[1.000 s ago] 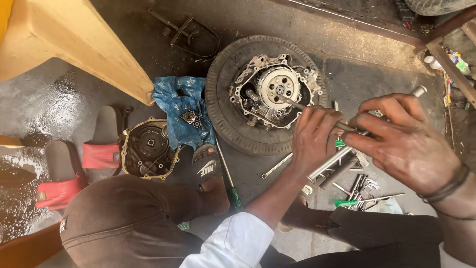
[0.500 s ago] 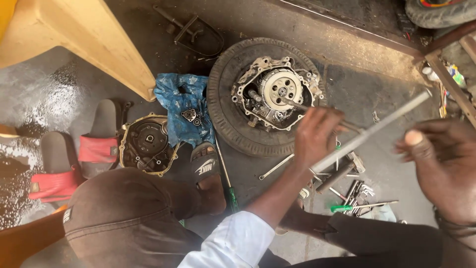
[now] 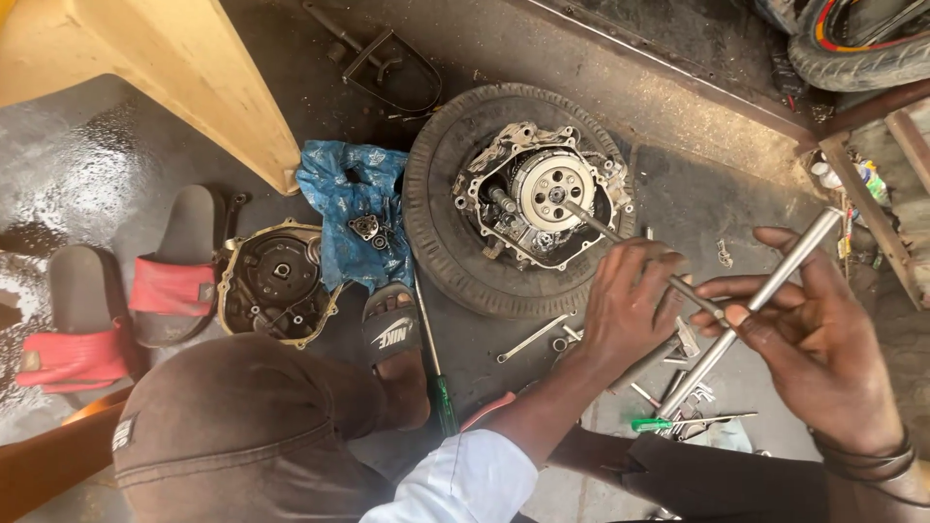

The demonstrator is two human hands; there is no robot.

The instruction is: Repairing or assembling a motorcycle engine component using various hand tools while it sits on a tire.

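The right hand (image 3: pixel 823 339) is gripping a long silver metal rod (image 3: pixel 751 310). The left hand (image 3: pixel 630 305), closed around a thin dark tool shaft (image 3: pixel 620 237), is seemingly pressing it into the round engine clutch (image 3: pixel 549 189) lying in a black rubber tyre (image 3: pixel 455 252) on the floor.

even daylight, sharp, glare on wet floor (image 3: pixel 77 184).

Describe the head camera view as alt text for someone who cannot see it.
The person's right hand grips a long silver metal bar, beside a co-worker's hand holding a thin metal rod against a grey open engine set in a black rubber tyre.
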